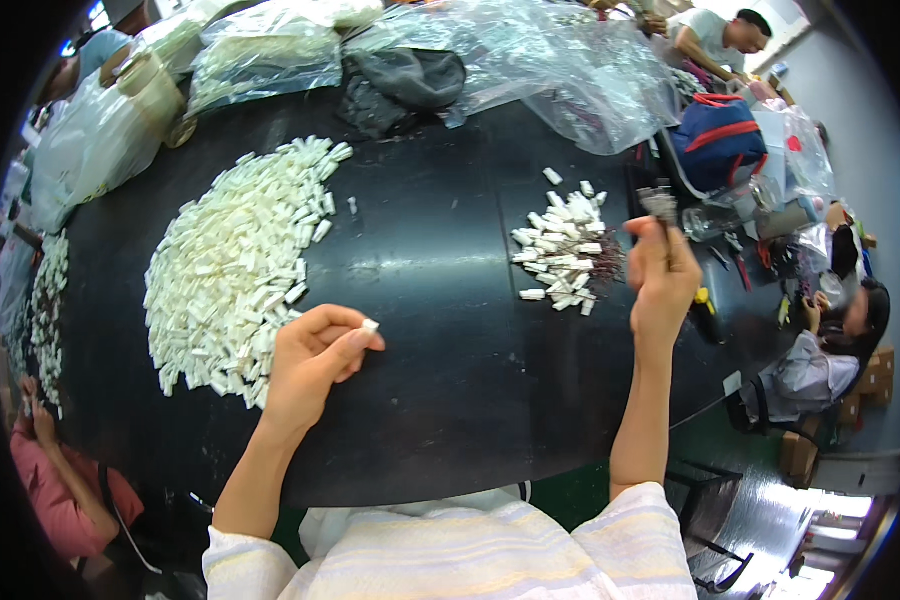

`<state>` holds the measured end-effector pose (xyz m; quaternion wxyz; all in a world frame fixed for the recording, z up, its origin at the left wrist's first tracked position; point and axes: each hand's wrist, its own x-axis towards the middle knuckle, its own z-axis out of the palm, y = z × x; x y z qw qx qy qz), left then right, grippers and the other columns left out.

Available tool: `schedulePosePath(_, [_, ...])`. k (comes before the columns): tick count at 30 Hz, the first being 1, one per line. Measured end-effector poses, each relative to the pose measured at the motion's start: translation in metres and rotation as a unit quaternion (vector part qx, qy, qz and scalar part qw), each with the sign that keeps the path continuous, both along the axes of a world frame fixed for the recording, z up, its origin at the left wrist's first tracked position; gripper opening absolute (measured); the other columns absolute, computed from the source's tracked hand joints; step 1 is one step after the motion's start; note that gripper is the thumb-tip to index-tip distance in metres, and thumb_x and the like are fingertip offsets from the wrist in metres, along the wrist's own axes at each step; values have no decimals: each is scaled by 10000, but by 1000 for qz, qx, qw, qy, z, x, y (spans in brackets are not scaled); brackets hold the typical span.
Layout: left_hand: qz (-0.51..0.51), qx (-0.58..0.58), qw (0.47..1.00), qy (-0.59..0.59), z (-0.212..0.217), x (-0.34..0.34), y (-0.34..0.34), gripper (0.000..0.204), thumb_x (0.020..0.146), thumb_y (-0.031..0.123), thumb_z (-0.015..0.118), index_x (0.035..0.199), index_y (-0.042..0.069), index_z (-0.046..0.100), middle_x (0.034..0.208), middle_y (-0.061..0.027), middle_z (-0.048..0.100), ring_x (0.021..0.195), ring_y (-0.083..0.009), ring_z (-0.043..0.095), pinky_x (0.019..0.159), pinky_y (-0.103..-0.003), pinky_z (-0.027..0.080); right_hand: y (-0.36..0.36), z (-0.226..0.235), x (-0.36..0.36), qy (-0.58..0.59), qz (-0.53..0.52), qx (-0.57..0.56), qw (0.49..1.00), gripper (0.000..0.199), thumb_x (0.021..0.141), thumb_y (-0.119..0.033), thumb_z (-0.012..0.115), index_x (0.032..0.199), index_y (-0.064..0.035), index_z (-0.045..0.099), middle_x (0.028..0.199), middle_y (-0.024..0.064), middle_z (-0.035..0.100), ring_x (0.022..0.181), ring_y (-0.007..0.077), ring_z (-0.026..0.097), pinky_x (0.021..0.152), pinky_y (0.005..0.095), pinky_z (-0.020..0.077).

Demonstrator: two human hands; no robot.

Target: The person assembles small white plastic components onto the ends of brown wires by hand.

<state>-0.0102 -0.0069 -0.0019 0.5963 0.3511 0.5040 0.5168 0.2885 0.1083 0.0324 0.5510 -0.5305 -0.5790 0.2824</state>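
Note:
My left hand [310, 365] is closed in a pinch, a small white block-shaped piece [370, 326] between thumb and fingertip. It hovers at the lower right edge of a large pile of similar white pieces [235, 270]. On the right, my right hand [667, 285] is raised with its fingers closed on a bunch of thin, dark wire-like leads with greyish ends [658, 203]. Their finer detail is too small to make out. Just left of that hand lies a smaller pile of white pieces with dark reddish-brown leads [565, 245].
All this rests on a black table [420, 400]. Clear plastic bags [265, 65] and a black bag [405, 85] line its far side. A blue-and-red bag [720, 140], a yellow-handled tool [707, 305] and red-handled pliers [740, 265] are at right. Other people sit around.

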Motion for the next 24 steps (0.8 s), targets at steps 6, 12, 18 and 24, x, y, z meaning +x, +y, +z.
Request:
schedulePosePath(6, [-51,-33,995,-81,-8,7,1,151,834,57,592,963,-22,600,783,-92,634,552,-45,461,468,-164,333,-56,-24,-77,178,392,-338,837,84,870,-84,544,921,-32,502,586,-62,397,479,3,319,432,186,242])
schedulePosePath(12, [-58,-40,995,-66,-9,5,-2,151,826,50,600,960,-20,596,802,-85,635,579,-53,481,484,-168,348,-69,-41,-87,140,369,-337,855,98,811,-84,596,816,-29,515,629,-32,476,539,18,408,489,187,314])
schedulePosePath(18, [-81,-38,994,-59,-6,8,-2,191,791,29,636,967,-13,574,816,-70,631,625,-62,513,503,-170,366,-70,-45,-88,116,330,-315,883,135,764,-80,649,817,-11,546,689,-57,497,632,0,414,554,166,336])
schedulePosePath(24, [-66,-45,994,-74,-4,12,-2,190,747,-40,652,911,-7,562,836,-65,616,718,-82,568,590,-175,432,-70,-40,-87,103,332,-332,877,142,734,-26,654,825,-14,546,714,-48,508,623,3,430,550,161,341])
